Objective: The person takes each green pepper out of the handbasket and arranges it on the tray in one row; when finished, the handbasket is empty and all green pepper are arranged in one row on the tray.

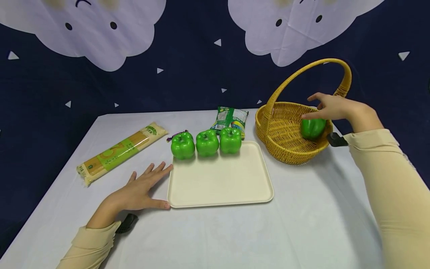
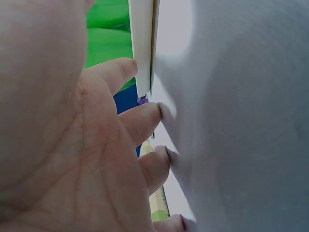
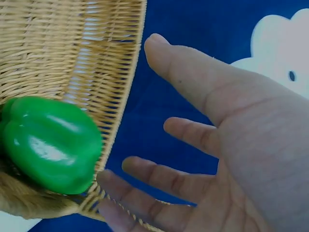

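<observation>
My left hand (image 1: 139, 192) lies spread at the left edge of a cream tray (image 1: 218, 183), thumb and index fingertip at its rim. In the left wrist view the other fingertips rest on the white cloth. Three green bell peppers (image 1: 207, 143) stand in a row along the tray's far edge. Over the right side of a wicker basket (image 1: 285, 149), my right hand (image 1: 336, 106) hovers with its fingers apart, holding nothing. Another green bell pepper (image 3: 53, 145) lies inside the basket below that hand, partly hidden by it in the head view.
A pack of dry noodles (image 1: 122, 153) lies at the left of the table. Behind the peppers are a green snack bag (image 1: 230, 118) and a small purple wrapper (image 1: 169, 139). The basket's tall handle (image 1: 295, 76) arches upward beside the right hand. A dark blue cloth backdrop (image 1: 188, 89) hangs behind.
</observation>
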Motion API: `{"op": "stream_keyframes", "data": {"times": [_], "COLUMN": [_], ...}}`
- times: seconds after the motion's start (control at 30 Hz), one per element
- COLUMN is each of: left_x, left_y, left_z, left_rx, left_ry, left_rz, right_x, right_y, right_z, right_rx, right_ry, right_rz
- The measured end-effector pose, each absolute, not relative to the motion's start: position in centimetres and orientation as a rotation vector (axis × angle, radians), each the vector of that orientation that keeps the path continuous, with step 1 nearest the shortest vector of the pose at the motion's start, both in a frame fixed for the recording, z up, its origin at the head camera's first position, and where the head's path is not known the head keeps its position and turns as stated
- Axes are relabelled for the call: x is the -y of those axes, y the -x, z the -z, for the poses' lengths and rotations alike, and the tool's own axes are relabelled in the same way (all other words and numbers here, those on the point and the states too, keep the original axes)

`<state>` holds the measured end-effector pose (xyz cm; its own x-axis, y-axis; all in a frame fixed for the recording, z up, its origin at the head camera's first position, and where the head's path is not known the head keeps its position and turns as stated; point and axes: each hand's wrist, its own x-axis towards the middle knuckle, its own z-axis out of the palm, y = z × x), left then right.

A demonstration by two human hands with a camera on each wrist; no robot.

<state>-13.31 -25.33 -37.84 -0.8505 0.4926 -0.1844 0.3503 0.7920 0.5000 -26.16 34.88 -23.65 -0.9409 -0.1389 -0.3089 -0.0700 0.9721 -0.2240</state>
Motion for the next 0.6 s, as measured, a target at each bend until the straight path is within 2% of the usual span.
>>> {"op": "stream_keyframes", "data": {"times": [0.37,0.6], "left_x": [25.3,25.3], "left_y": [13.4,13.4], "left_z": [37.9,38.0], "left_rx": [-2.688,-2.685], "left_ry": [-0.643,-0.635], "left_rz": [-0.628,-0.622], "right_x": [-35.6,-35.1], "right_y": [26.9,27.4], "right_z": [25.1,25.4], "right_rx": [-2.665,-2.649], "right_ry": [-0.054,-0.060], "right_rz": [0.443,0.411]}}
